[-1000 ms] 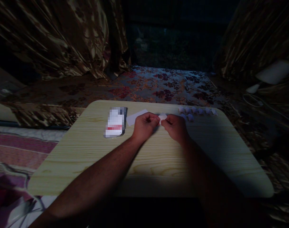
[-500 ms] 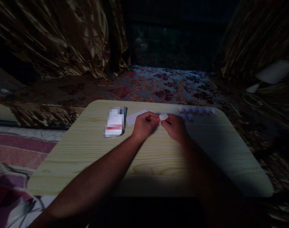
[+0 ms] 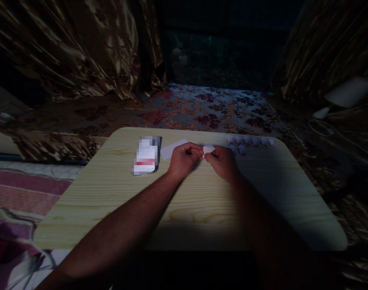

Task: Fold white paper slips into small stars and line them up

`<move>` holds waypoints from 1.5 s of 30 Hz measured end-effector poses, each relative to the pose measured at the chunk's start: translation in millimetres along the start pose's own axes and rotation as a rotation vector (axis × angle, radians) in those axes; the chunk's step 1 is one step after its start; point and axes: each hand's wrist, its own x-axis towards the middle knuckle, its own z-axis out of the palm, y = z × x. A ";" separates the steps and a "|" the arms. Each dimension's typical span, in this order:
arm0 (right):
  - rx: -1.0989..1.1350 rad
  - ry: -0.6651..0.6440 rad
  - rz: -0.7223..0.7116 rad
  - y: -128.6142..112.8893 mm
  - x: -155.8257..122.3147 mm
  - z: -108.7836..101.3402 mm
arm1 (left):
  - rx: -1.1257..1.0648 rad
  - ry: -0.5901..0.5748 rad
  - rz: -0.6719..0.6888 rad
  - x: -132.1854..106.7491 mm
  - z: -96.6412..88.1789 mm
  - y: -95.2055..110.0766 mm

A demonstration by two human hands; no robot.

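Observation:
Over the middle of the wooden table (image 3: 111, 197), a small folded piece of white paper (image 3: 208, 149) is pinched between both hands. My left hand (image 3: 185, 160) closes on its left edge, fingertips and thumb together. My right hand (image 3: 223, 161) grips the right side of the same paper with thumb and bent fingers. Behind my left hand lies a flat pale paper strip (image 3: 171, 150), partly covered by the hand. Beyond my right hand, several small folded paper pieces (image 3: 246, 140) sit in rows near the far right edge, some hidden by the hand.
A phone with a blurred-out surface (image 3: 146, 155) lies left of the paper strip. Past the table's far edge is a ledge with a flowered cloth (image 3: 208, 108), between curtains (image 3: 111, 48). A white lamp (image 3: 350, 92) stands far right. Striped bedding (image 3: 26, 189) lies at left.
Both hands stay in nearly the same place with the folded paper between them. Otherwise nothing has visibly moved.

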 end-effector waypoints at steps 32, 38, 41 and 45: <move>-0.106 0.008 -0.085 0.8 -4.7 6.2 | 0.150 0.100 0.027 -3.8 2.3 -1.0; -0.046 -0.032 -0.066 -1.3 -5.3 7.9 | 0.269 0.136 0.109 -5.9 1.0 1.8; -0.007 0.036 -0.045 -2.9 -5.4 7.2 | 0.366 0.184 0.180 -6.7 -0.7 6.0; -0.048 0.247 -0.098 -5.0 -5.0 3.7 | 0.485 0.216 0.251 -7.8 -2.4 10.6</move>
